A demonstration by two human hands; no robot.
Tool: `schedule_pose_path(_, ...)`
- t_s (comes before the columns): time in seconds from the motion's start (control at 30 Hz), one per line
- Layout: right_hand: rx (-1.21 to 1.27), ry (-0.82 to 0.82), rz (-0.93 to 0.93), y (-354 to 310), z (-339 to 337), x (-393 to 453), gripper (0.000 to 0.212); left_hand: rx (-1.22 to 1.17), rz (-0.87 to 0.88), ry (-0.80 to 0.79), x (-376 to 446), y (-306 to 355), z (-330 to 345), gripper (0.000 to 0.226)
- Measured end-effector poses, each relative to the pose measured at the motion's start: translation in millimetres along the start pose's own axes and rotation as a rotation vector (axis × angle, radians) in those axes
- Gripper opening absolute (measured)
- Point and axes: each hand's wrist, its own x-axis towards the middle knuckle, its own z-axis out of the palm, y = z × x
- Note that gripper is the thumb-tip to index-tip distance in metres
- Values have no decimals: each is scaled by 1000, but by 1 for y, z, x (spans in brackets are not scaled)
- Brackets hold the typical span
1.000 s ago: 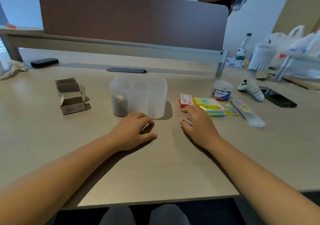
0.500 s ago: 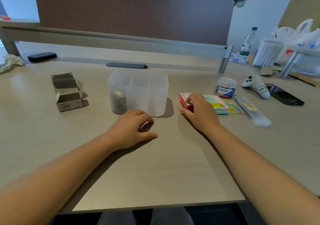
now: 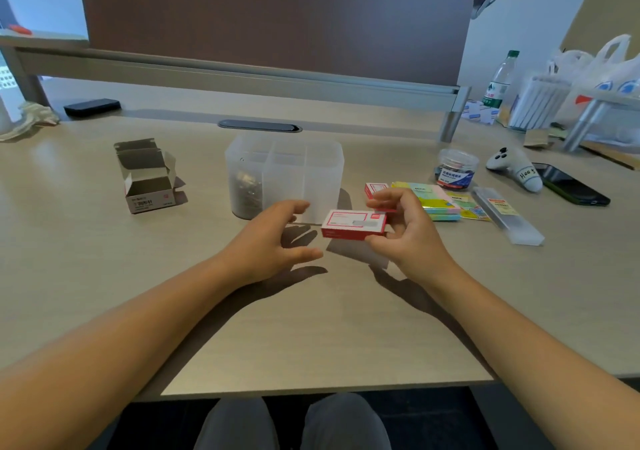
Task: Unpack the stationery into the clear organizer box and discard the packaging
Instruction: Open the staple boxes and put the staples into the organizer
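My right hand [image 3: 405, 231] holds a small red-and-white staple box [image 3: 351, 224] above the desk, just in front of the clear organizer box [image 3: 304, 169]. My left hand [image 3: 273, 242] hovers open beside the box's left end, fingers spread, not touching it. The organizer's left compartment holds a pile of metal clips [image 3: 246, 193]. A second red box [image 3: 375, 188] lies behind my right hand. Pastel sticky notes [image 3: 433, 198], a clip jar [image 3: 456, 169] and a clear slim case [image 3: 505, 214] lie to the right.
An opened cardboard box [image 3: 147, 176] stands at the left. A white controller [image 3: 516, 169] and a black phone [image 3: 571, 185] lie at the right, with a bottle [image 3: 498, 82] and plastic bags [image 3: 606, 72] beyond. A divider panel [image 3: 277, 20] closes off the back.
My right hand picked up a red staple box from the pile and brought it toward the middle. My left hand lifted off the desk and opened beside it.
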Motion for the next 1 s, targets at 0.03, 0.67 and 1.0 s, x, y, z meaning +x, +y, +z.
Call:
schedule_pose_path(0.03,22,-40,-5,-3,5,-2,46,-47,-4,-10,-1,1,-1,70)
schedule_pose_path(0.67,84,-31,-148,-20,68,21,24,-253,-63,149,-18,-23,-43,32)
schedule_pose_path(1.0,31,-75,-175,-11,64,22,14,-332,-146,56,-18,-29,-43,44)
